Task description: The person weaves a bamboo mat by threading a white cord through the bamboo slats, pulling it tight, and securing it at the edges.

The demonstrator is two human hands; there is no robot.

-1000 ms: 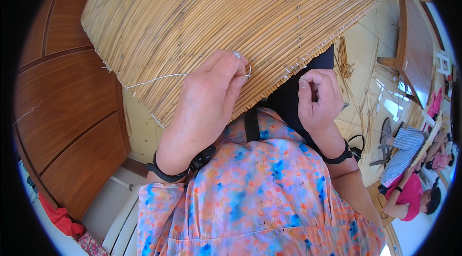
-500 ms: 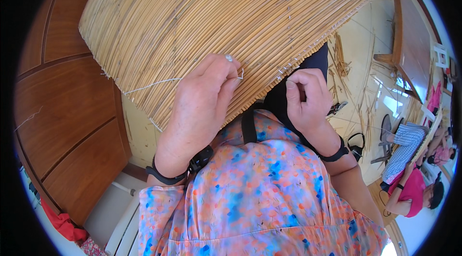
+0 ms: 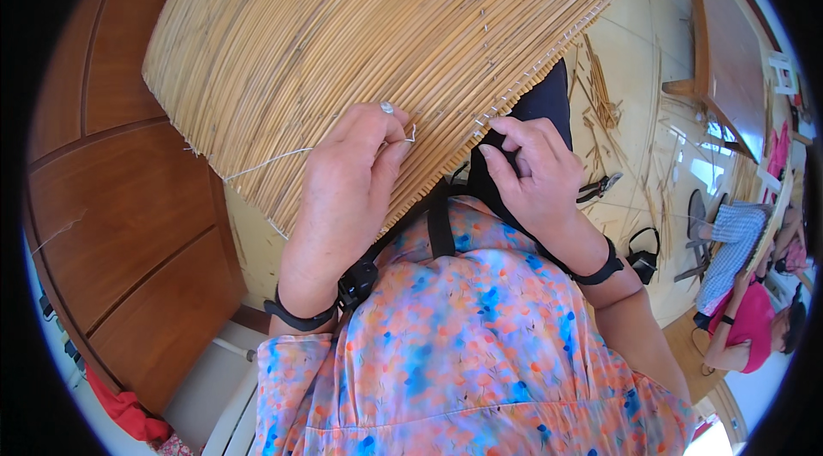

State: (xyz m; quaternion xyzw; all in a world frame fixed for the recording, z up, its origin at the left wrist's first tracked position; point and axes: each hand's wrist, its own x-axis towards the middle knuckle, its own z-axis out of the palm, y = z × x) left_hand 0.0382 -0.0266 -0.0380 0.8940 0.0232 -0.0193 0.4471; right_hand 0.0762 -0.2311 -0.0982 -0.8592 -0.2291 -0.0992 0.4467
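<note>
Head view: stalks litter floor beside slatted mat.

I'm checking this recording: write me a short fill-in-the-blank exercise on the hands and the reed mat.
1. Over the reed mat, the left hand pinches a thread coloured ____.
2. The right hand has its thumb and forefinger ____ (touching/apart).
3. The ring is on the ____ hand.
4. Both wristbands are coloured ____.

Missing words: white; apart; left; black.
</note>
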